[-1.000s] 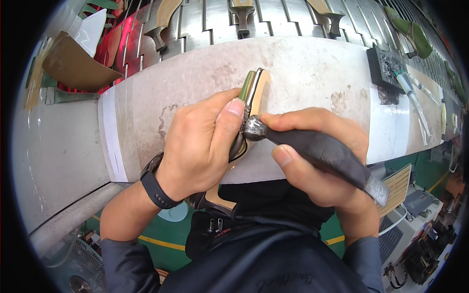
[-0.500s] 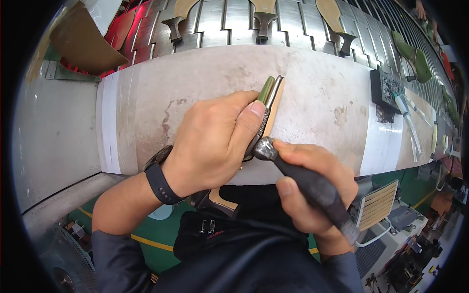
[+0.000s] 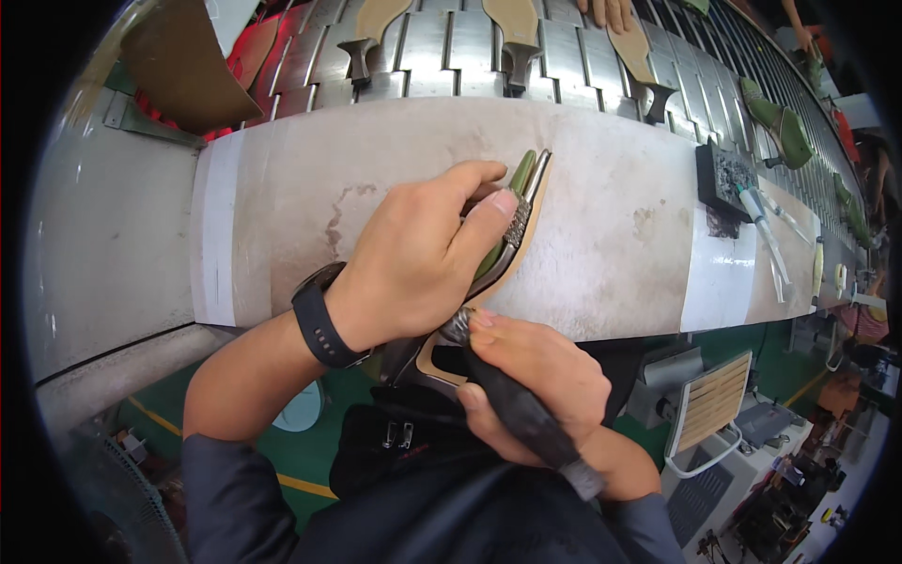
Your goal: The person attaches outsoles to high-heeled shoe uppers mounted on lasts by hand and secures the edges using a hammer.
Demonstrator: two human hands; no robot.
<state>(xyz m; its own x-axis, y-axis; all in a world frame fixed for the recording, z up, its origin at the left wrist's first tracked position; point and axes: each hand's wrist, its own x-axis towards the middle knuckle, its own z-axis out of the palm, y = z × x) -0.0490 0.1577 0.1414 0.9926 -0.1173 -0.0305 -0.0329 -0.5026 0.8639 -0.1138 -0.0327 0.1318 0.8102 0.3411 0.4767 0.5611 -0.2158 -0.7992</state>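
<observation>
Tan leather edge and green upper: a shoe sole piece (image 3: 515, 221) lying tilted on its side across the front lip of the pale workbench (image 3: 611, 216), toe end toward the conveyor, heel end hanging off the bench edge toward the body. Clamped by the left hand (image 3: 413, 263) from above: thumb (image 3: 493, 221) pressed along the rough grey strip on the sole's side, other fingers curled over the top toward the green tip, black wristband (image 3: 319, 324) on the wrist. Lower down, just under the thumb, the right hand (image 3: 531, 376) clenched round a black-handled tool (image 3: 512, 404), its metal head touching the sole edge close beside the left thumb's base. Handle angled down and to the right, out past the heel of the palm.

Beyond the bench, a slatted metal conveyor (image 3: 423, 47) carrying tan insoles on dark stands (image 3: 512, 38). At the bench's right end, a dark block (image 3: 723, 174) with white tubes (image 3: 766, 226) just beside it. Another person's fingers (image 3: 606, 11) at the top edge.
</observation>
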